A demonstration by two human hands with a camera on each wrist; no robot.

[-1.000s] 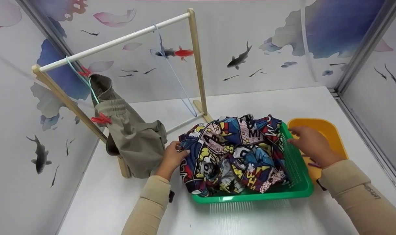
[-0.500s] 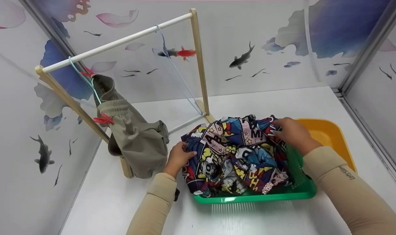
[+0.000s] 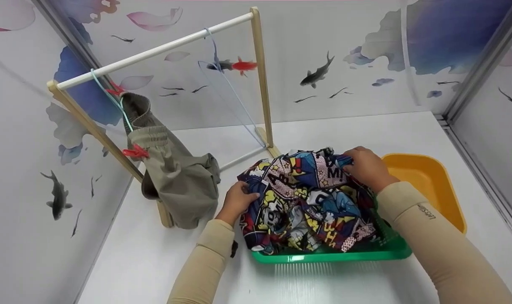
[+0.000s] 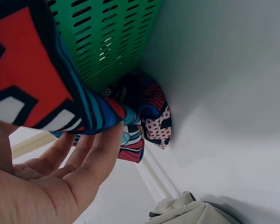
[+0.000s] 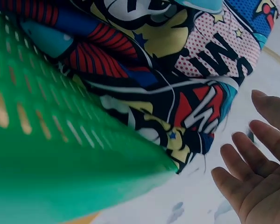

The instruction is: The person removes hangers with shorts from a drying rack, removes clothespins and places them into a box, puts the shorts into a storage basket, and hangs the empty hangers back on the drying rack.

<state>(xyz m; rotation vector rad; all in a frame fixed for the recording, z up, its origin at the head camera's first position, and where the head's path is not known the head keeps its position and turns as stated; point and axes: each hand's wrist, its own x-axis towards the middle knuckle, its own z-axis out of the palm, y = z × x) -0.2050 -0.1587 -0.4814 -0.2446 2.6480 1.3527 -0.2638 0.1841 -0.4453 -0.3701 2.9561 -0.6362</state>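
A crumpled garment with a colourful comic print fills the green basket; its kind cannot be told from the folds. My left hand pinches its left edge, with the fingers behind the cloth in the left wrist view. At the far right corner, my right hand holds a raised blue fold between thumb and fingers in the head view. The right wrist view instead has the right hand with fingers spread, slightly apart from the cloth.
Left of the basket stands a wooden rack with a white rail. Khaki shorts hang there on a mint hanger, with red clips. A bare blue hanger hangs farther right. A yellow tray lies right of the basket.
My right hand has moved left from beside the basket's right rim to the garment's far corner and taken hold of a fold there. My left hand stays at the left edge.
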